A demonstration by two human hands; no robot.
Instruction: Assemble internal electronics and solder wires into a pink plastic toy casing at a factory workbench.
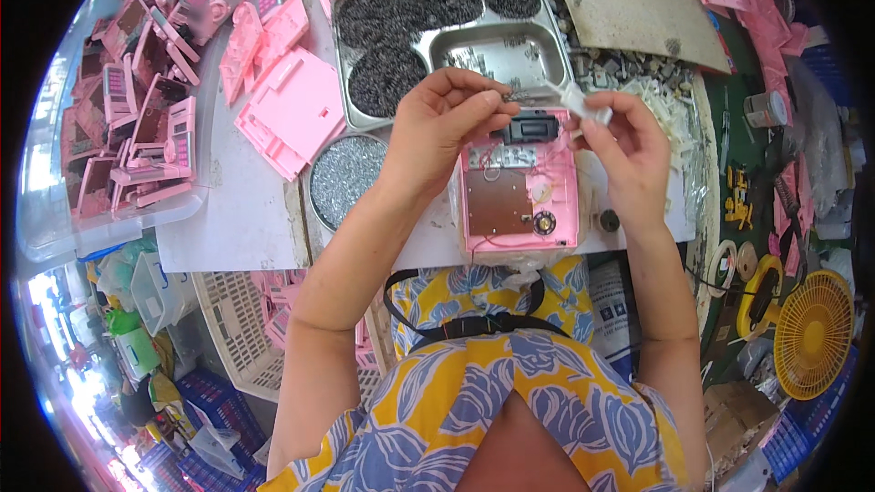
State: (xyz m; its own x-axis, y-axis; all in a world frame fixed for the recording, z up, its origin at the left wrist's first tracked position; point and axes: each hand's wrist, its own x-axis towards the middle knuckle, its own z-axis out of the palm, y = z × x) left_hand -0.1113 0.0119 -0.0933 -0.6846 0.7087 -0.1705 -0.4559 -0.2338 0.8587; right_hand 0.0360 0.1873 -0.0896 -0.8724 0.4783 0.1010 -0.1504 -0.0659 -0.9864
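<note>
Centrally, an open pink plastic housing is seen lying on the white desk, just in front of the person's torso. Inside it a brown circuit board is set at the left, with a small round black-and-silver part at its lower right and thin red wires running across the upper edge. A black rectangular module is seated at the far end of the housing.

Above that end, a small white plastic piece is pinched between thumb and fingers of the right hand. The left hand is held just beside it, its fingertips pressed together on something too small to make out, near the wires.

Beyond the hands, a compartmented steel tray is placed, with dark screws heaped in several of its sections. A round dish of silvery screws is found to the left of the housing. Further left, loose pink panels are piled on the desk, and a clear bin is filled with assembled pink units. To the right, white plastic bits are scattered, and a yellow fan is seen low at the edge.
</note>
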